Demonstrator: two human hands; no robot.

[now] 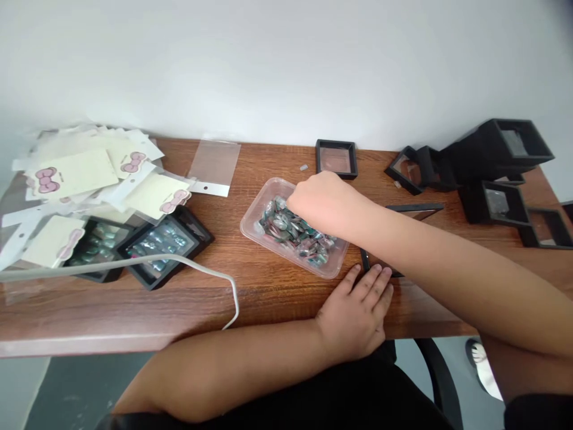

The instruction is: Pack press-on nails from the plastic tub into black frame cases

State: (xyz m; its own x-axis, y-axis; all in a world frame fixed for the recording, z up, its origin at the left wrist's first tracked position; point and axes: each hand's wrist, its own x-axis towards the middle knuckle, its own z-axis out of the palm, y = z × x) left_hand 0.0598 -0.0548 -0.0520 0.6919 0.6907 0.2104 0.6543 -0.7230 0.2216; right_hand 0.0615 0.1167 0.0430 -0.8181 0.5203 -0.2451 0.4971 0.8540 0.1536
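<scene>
My right hand reaches over the clear plastic tub, its fingers bent down and hidden behind the back of the hand. Inside the tub lies a heap of small glossy nail-shaped pieces in green, silver and pink. My left hand lies flat near the table's front edge with its fingers spread; the fingertips touch or nearly touch a black-edged frame. My right forearm covers much of that frame.
Left are piled bow-printed cards, black cases with shiny pieces and a white cable. A clear bag and small black frame lie behind the tub. Black frames are stacked right.
</scene>
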